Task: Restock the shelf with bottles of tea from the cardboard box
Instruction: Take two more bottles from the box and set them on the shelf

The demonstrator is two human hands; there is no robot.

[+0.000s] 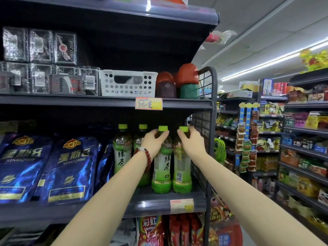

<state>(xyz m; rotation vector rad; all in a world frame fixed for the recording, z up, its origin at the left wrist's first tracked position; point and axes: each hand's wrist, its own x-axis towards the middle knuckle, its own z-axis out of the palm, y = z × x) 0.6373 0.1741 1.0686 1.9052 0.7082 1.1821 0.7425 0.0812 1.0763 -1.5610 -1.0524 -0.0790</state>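
Several green tea bottles with lime caps stand on the dark shelf at its right end. My left hand, with a red bead bracelet on the wrist, grips the neck of the front left bottle. My right hand grips the neck of the front right bottle. Both bottles stand upright, side by side, with their bases on the shelf. Two more tea bottles stand behind and to the left. The cardboard box is out of view.
Blue foil bags fill the shelf left of the bottles. A wire end panel closes the shelf on the right. Above sits a white perforated basket. Candy bags hang below. The aisle and other shelves lie to the right.
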